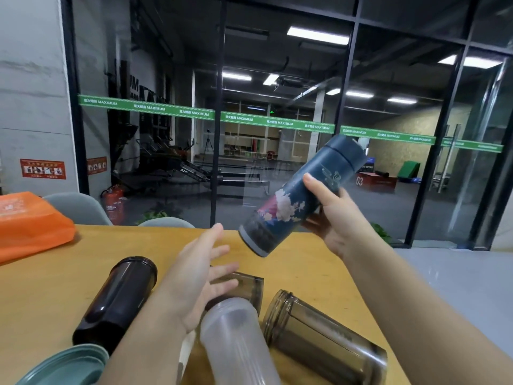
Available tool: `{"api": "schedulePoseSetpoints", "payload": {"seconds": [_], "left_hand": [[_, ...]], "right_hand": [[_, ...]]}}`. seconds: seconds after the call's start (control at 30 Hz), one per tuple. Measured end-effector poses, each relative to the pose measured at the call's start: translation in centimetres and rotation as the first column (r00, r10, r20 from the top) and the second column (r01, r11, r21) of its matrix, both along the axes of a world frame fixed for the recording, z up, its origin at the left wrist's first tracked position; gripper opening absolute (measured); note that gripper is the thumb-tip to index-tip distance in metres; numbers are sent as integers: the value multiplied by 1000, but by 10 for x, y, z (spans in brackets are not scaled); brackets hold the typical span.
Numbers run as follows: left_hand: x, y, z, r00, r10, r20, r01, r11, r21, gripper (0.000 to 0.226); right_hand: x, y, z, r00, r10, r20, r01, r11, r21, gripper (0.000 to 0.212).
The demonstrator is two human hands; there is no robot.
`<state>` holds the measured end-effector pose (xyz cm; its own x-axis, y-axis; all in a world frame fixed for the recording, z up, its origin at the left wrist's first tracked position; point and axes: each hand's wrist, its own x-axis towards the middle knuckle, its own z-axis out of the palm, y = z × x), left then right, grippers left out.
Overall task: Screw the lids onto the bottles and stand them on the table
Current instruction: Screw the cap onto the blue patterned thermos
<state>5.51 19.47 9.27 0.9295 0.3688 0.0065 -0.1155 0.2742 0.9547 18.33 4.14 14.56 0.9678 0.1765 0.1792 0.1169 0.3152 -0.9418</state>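
Note:
My right hand grips a dark blue flask with a flower pattern, held tilted in the air above the wooden table, its lid on and pointing up to the right. My left hand hovers open, fingers spread, just left of the flask's base. Under it lie bottles on their sides: a dark brown bottle, a clear white bottle, a smoky grey bottle with its threaded neck bare, and another smoky bottle partly hidden by my hand.
A teal round lid or container sits at the bottom left corner. An orange bag lies on the table's far left. Two grey chair backs stand behind the table, with a glass wall beyond. The table's right edge runs diagonally near my right forearm.

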Motion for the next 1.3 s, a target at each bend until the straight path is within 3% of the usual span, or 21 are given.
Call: {"api": "schedulePoseSetpoints", "payload": {"seconds": [0.1, 0.3, 0.77, 1.3], "left_hand": [[-1, 4, 0, 998, 59, 36, -59, 998, -15, 29], [-3, 4, 5, 990, 117, 80, -113, 993, -45, 27], [-3, 5, 7, 989, 122, 82, -121, 992, -21, 24], [-1, 3, 6, 992, 108, 66, -108, 994, 0, 25]], "right_hand": [[5, 2, -1, 987, -98, 126, 103, 994, -36, 54], [26, 13, -30, 957, -161, 240, 215, 952, -219, 74], [60, 5, -81, 958, -228, 172, 280, 864, -418, 86], [68, 3, -93, 960, -246, 131, 279, 847, -453, 85]]}}
